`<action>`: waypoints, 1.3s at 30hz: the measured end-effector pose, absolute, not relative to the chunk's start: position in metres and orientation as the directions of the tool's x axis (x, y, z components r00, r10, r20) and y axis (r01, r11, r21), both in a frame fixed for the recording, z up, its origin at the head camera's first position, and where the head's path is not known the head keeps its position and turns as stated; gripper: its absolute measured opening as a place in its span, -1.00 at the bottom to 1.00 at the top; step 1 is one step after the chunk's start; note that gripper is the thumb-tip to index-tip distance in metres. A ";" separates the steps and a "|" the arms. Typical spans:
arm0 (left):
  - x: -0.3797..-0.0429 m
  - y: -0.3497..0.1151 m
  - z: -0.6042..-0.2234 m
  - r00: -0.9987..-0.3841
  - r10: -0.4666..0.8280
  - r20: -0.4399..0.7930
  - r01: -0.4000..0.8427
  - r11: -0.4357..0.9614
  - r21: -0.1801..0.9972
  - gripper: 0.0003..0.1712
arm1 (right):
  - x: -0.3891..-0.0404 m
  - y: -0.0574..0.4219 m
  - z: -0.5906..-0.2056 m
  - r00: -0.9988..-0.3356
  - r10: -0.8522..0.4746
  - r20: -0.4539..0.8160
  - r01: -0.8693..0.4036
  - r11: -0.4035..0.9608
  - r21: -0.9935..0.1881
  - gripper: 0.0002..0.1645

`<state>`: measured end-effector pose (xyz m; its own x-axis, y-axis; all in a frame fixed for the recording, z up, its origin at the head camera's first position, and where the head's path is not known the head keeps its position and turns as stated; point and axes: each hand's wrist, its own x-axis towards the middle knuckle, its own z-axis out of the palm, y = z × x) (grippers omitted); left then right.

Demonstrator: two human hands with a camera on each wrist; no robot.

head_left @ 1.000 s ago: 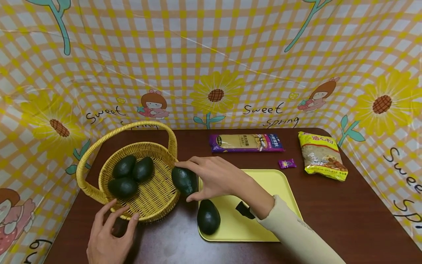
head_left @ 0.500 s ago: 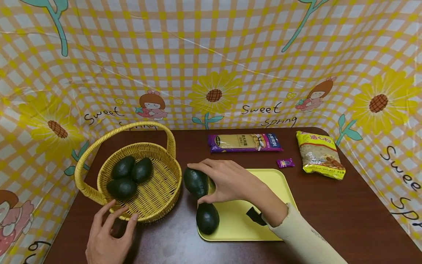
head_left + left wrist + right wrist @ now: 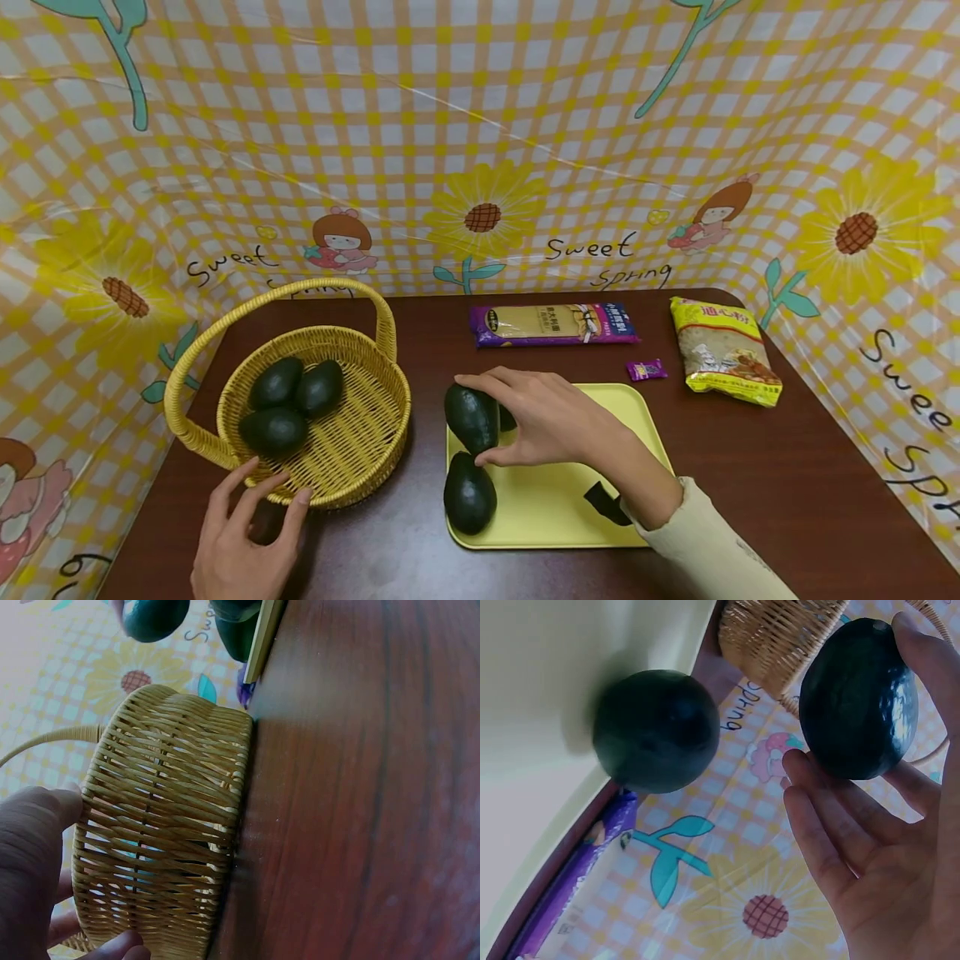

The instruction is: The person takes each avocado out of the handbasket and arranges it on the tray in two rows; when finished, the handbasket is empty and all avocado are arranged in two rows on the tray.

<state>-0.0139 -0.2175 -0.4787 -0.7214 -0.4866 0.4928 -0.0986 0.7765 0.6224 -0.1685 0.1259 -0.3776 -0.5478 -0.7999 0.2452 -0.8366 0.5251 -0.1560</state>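
In the head view my right hand [image 3: 551,417] holds a dark green avocado [image 3: 472,418] between thumb and fingers, above the left edge of the yellow tray [image 3: 540,521]. The right wrist view shows the held avocado [image 3: 859,697] gripped at its two ends. A second avocado [image 3: 470,493] lies at the tray's front left corner. Another avocado [image 3: 507,418] is partly hidden behind my right hand. Three avocados [image 3: 276,432] sit in the left part of a yellow wicker basket [image 3: 375,467]. My left hand [image 3: 247,533] has loosely spread fingers at the basket's front rim.
Behind the tray lie a purple pasta packet [image 3: 555,323] and a small purple wrapped sweet [image 3: 647,369]. A yellow bag of macaroni [image 3: 725,350] is at the right. The basket's tall arched handle [image 3: 277,292] rises above its rim. Patterned cloth [image 3: 405,125] encloses the brown table [image 3: 750,483].
My right hand has moved right with the avocado, from beside the basket's rim to over the tray's left edge. The left hand has stayed at the basket's rim.
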 end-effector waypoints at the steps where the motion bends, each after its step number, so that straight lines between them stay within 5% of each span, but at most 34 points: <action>1: -0.014 -0.218 -0.479 -0.721 -0.486 0.494 -0.096 0.776 0.623 -0.63 | -0.168 0.128 -0.378 -0.552 -0.797 0.245 -0.834 0.530 -0.156 0.20; 39: -0.013 -0.216 -0.480 -0.705 -0.503 0.501 -0.096 0.767 0.635 -0.65 | -0.156 0.201 -0.399 -0.674 -0.692 0.257 -0.737 0.655 -0.169 0.19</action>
<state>-0.0128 -0.2158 -0.4798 -0.7048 -0.5026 0.5006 -0.0958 0.7667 0.6348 -0.1560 0.2012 -0.3986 -0.6743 -0.6924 0.2567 -0.7367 0.6547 -0.1691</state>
